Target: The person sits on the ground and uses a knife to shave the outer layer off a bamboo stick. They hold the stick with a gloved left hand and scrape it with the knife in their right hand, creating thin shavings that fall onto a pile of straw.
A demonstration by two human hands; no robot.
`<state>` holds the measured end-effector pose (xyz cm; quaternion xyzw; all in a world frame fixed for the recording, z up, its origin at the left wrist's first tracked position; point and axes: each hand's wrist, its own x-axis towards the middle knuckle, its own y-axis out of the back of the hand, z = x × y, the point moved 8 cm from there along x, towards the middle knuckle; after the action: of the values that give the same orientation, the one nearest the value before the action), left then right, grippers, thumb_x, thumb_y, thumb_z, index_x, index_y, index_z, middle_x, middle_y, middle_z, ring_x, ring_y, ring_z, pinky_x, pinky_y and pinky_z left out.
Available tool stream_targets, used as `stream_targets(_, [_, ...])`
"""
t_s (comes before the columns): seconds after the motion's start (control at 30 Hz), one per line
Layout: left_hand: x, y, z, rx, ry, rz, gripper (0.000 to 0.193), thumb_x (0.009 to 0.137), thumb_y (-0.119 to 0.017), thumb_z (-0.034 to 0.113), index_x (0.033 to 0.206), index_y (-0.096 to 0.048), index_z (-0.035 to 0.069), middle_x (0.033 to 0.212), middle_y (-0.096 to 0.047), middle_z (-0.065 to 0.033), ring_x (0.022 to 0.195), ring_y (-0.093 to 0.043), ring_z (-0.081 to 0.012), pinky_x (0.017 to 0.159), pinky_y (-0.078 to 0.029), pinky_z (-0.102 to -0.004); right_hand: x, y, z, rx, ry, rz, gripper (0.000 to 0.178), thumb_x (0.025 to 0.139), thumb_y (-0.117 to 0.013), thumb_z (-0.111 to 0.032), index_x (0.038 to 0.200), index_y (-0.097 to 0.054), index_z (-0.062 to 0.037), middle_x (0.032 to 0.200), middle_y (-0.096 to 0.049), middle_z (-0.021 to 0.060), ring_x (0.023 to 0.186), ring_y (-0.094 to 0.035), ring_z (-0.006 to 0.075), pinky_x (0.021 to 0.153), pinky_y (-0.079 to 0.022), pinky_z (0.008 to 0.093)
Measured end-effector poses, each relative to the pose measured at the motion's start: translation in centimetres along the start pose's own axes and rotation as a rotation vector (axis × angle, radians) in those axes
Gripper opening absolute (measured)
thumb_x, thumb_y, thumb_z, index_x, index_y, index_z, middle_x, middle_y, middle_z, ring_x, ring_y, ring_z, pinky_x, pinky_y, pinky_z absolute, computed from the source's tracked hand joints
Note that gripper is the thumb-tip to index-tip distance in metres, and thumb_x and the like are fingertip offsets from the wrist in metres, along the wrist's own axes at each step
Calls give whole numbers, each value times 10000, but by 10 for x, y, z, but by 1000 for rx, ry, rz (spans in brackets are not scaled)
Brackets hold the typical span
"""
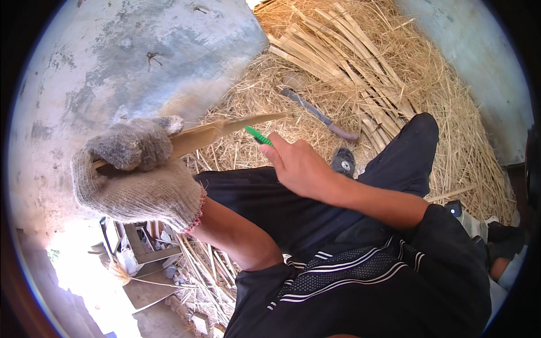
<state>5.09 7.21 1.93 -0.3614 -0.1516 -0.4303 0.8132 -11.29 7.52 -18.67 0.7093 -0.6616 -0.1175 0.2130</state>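
Observation:
My left hand [138,177], in a grey knitted work glove with a red-edged cuff, is wrapped round a bamboo strip [194,139]. The strip slants up to the right and tapers toward its far end. Bare and closed, my right hand [301,169] grips a slim green tool with a ribbed body [259,136]. Its front end lies close under the strip; I cannot tell whether they touch, and no blade is plainly visible. Beyond the right hand, a long-bladed knife [315,112] with a dark blade and brownish handle lies on the shavings.
A pile of split bamboo strips [355,67] lies on a thick bed of straw-coloured shavings [445,107] ahead. A pale, stained wall [186,50] rises at the left. Below left stand a wooden frame [147,256] and more thin strips [208,265]. My bent legs [408,152] lie beneath my arms.

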Motion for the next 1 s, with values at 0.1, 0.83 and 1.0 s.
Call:
stream_targets(0.1, [1,-8,-6,-80,36,-69,339,834,-439,256,528,-434,111,464,-359,2,313,-283,-101,291,-276,-253,-5,-1,1,-13,-13,26,294,1001,-448,-282,986,-496,8,586,-534,285,599,-539,510,573,-409,569])
stream_targets(0.83, [-1,-12,-1,-96,91,-130,331,811,-392,164,484,-359,126,443,-270,9,357,-203,-102,363,-224,-277,19,3,24,20,6,46,363,1008,-409,-294,846,-545,1,600,-527,265,607,-549,467,586,-417,527])
stream_targets(1.0, [-1,-10,-3,-171,60,-176,363,825,-452,203,479,-391,113,427,-311,6,292,-242,-96,271,-235,-252,11,-4,38,-68,-1,95,391,1001,-432,-295,802,-558,17,607,-534,283,595,-548,472,579,-430,522])
